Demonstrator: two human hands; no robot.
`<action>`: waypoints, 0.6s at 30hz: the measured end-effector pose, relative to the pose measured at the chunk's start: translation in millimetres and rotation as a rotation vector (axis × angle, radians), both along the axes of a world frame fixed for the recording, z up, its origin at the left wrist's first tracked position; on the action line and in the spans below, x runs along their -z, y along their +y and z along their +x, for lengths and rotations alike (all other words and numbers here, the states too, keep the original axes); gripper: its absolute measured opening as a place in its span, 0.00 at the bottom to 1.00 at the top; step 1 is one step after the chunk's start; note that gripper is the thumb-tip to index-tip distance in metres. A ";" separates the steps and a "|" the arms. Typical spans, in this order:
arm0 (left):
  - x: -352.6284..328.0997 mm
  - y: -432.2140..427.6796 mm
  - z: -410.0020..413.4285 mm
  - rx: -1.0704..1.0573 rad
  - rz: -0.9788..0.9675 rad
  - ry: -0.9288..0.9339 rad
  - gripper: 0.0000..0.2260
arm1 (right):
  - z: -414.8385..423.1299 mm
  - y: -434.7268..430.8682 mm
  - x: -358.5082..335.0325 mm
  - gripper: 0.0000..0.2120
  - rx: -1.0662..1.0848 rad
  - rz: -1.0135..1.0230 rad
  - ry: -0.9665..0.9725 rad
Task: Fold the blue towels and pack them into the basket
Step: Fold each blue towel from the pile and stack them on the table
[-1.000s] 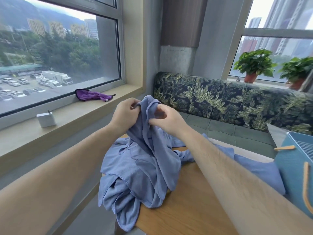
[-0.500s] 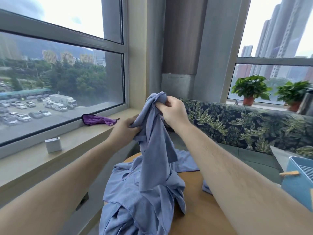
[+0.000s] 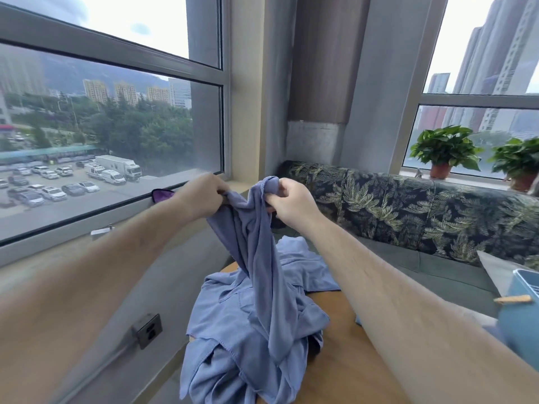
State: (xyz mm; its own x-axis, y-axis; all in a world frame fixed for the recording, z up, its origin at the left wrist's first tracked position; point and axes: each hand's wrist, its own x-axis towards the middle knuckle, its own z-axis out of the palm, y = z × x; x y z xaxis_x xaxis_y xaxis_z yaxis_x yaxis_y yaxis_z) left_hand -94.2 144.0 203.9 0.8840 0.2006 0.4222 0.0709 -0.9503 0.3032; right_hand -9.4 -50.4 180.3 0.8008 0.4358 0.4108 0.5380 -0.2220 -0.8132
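Observation:
A blue towel (image 3: 256,246) hangs lifted above the table, pinched along its top edge by both hands. My left hand (image 3: 201,196) grips its left part, and my right hand (image 3: 291,204) grips a bunched corner a short way to the right. The towel's lower end trails into a crumpled pile of blue towels (image 3: 242,330) on the wooden table (image 3: 347,360). The blue basket (image 3: 522,313) with a wooden handle shows only partly at the right edge.
A window sill on the left holds a purple cloth (image 3: 162,195) and a small white box (image 3: 100,231). A leaf-patterned sofa (image 3: 408,211) runs behind the table. Two potted plants (image 3: 444,150) stand on the right sill. A wall socket (image 3: 147,329) sits below the left sill.
My left hand has risen and now grips the towel's top edge level with my right hand. The two hands have moved apart, spreading the top of the towel.

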 end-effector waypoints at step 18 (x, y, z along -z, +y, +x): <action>-7.4 -32.9 -9.4 0.114 -0.452 -0.514 0.04 | -21.0 20.1 -14.0 0.21 0.064 0.097 -0.203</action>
State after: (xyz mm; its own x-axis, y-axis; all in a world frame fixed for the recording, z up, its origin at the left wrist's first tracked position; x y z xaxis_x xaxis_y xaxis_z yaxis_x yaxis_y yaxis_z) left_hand -103.7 111.1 211.3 0.6207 0.3728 0.6898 -0.2806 -0.7159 0.6394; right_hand -30.4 -30.3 194.4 0.7226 0.3372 0.6034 0.6796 -0.1875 -0.7092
